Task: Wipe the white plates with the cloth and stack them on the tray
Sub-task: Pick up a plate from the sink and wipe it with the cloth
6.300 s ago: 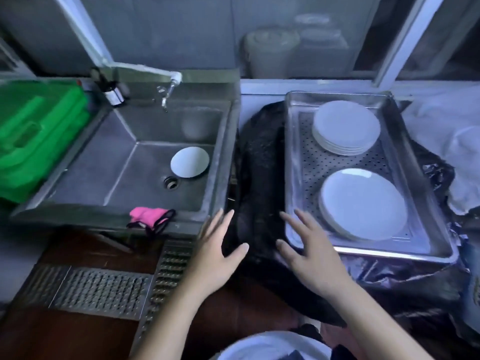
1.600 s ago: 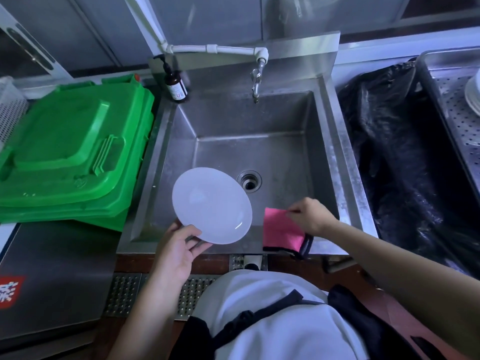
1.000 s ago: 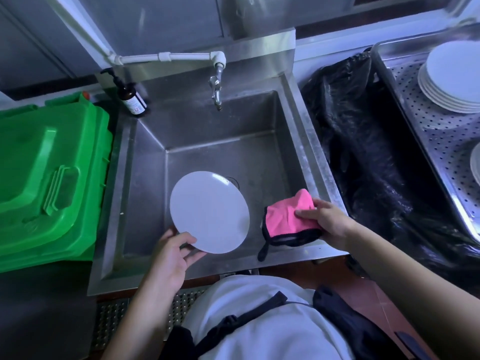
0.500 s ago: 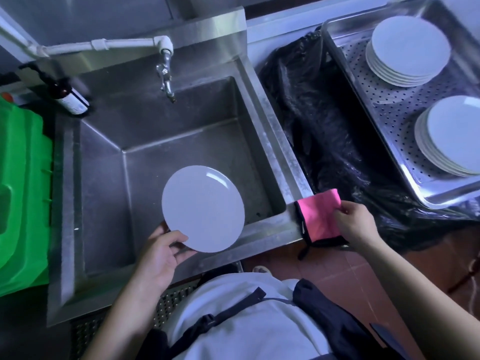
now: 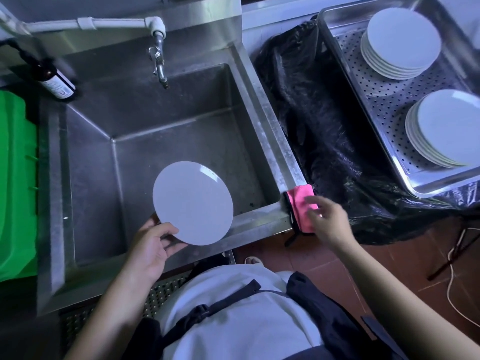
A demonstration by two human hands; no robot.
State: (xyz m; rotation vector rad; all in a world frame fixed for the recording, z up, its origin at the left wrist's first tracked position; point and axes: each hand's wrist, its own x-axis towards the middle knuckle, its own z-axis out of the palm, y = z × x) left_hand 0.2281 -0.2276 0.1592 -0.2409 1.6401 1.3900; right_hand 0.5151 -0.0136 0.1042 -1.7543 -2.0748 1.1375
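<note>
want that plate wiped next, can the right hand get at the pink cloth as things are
Probably yes. The right hand hovers right over the pink cloth, which hangs over the front right corner of the sink with nothing on top of it. The left hand holds the plate clear to the side.

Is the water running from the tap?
Off, as far as the picture shows. No stream falls from the tap, and the sink under it holds no pooled water.
</note>
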